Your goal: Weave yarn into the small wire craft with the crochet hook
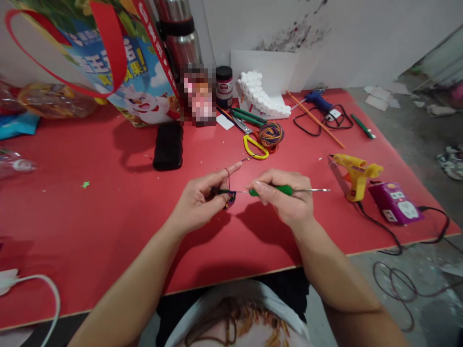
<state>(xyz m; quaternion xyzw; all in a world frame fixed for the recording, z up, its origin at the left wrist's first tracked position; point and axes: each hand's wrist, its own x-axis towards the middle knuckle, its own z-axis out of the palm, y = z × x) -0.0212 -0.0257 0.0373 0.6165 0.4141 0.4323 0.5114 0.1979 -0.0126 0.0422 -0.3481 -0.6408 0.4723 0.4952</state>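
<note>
My left hand pinches a small dark multicoloured piece of crochet between thumb and fingers. A strand of yarn loops over its raised index finger and runs toward the striped yarn ball. In my right hand is a double-ended crochet hook with a green grip, held like a pen. One metal end of the hook points left and reaches the crochet piece; the other sticks out to the right. Both hands are above the red table.
Yellow-handled scissors lie by the yarn ball. A black case sits behind my left hand. To the right are a yellow glue gun, a purple power socket and cords. A blue glue gun and a white beaded model stand farther back.
</note>
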